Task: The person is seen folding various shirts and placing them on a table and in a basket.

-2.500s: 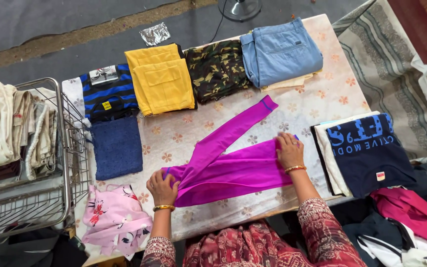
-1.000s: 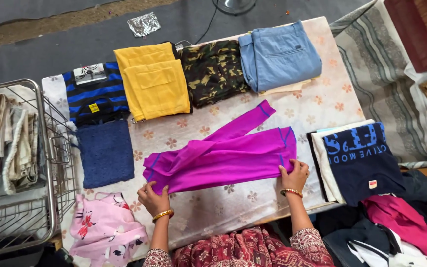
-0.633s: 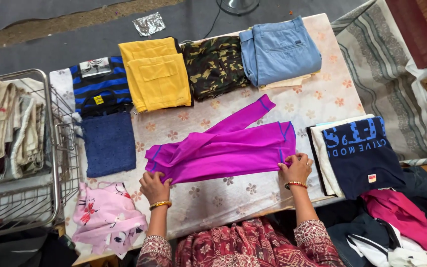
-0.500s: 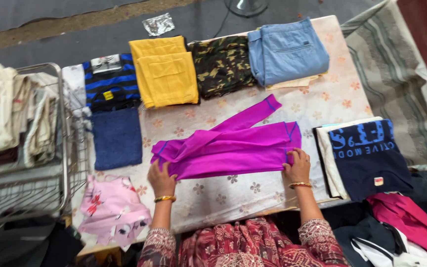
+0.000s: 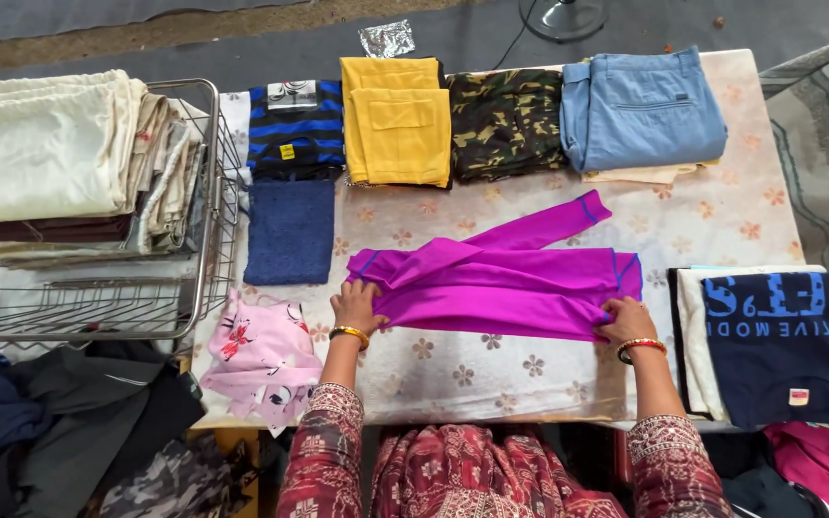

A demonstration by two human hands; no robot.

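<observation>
Garment: purple top (image 5: 501, 288), table (image 5: 722, 211) centre, folded lengthwise, one sleeve loose toward far right.
Left hand (image 5: 357, 305): pinching near-left corner.
Right hand (image 5: 627, 319): gripping near-right hem.
Done: folded stacks (image 5: 491, 120) along far edge.
Remaining: crosswise fold, judging by shape.

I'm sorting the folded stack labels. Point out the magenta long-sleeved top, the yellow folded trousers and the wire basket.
magenta long-sleeved top (image 5: 501, 293), head view, folded body.
yellow folded trousers (image 5: 397, 120), head view, pocket panel.
wire basket (image 5: 205, 206), head view, right rim.
</observation>
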